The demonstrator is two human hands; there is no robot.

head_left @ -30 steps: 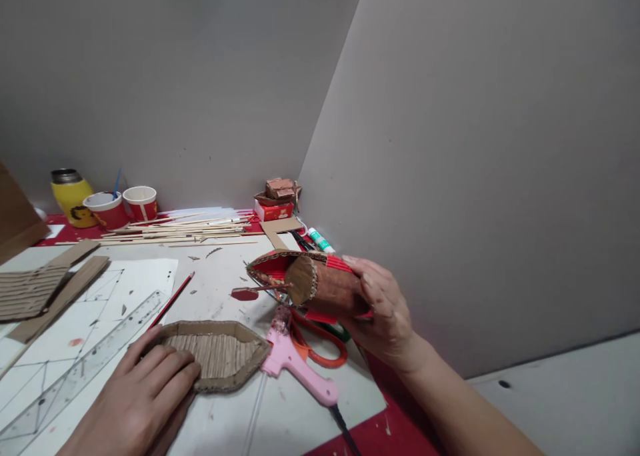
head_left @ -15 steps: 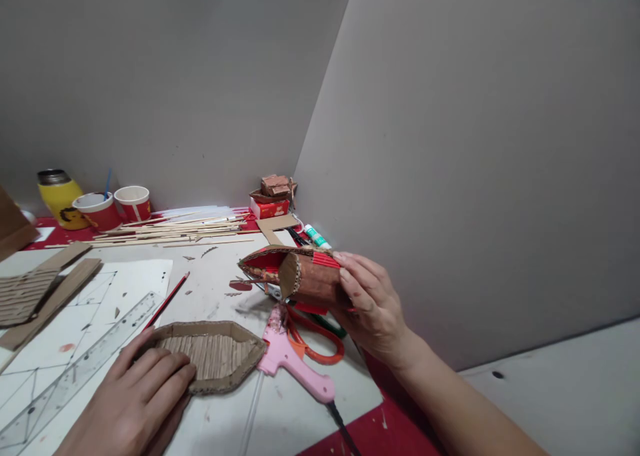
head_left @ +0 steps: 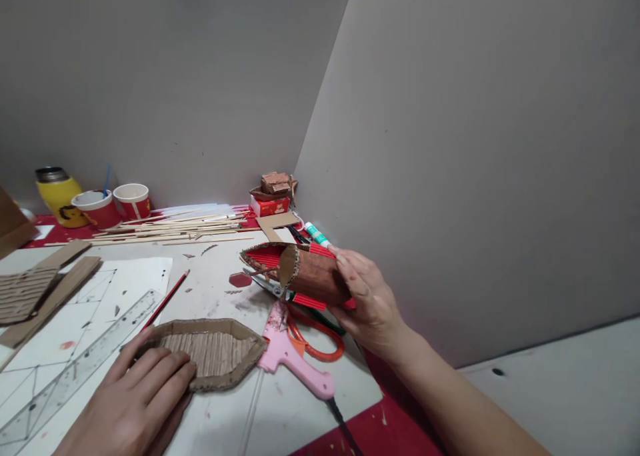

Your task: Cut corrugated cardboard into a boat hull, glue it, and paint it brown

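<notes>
My right hand (head_left: 373, 303) is closed around the rear of a painted model boat (head_left: 260, 251) made of corrugated cardboard. The boat has a red inside, a brown rounded cabin (head_left: 320, 275) and a small paddle-shaped piece (head_left: 241, 280) at its side; it is held up above the table, tilted toward me. My left hand (head_left: 143, 389) grips the left end of an unpainted cardboard boat hull (head_left: 210, 356) lying on the table, its fingers over the rim. A pink glue gun (head_left: 295, 363) touches or lies close to that hull's tip. Orange-handled scissors (head_left: 320, 349) lie under the raised boat.
A clear ruler (head_left: 75, 369), a red pencil (head_left: 167, 298) and cardboard strips (head_left: 63, 296) lie on the left over a drawn sheet. Behind are thin wooden sticks (head_left: 190, 226), paper cups (head_left: 131, 201), a yellow bottle (head_left: 60, 199), a glue stick (head_left: 316, 234) and another small boat (head_left: 274, 187).
The painted boat has turned slightly in my right hand, so more of its red inside and the paddle-shaped piece show. My left hand and the plain hull stay put.
</notes>
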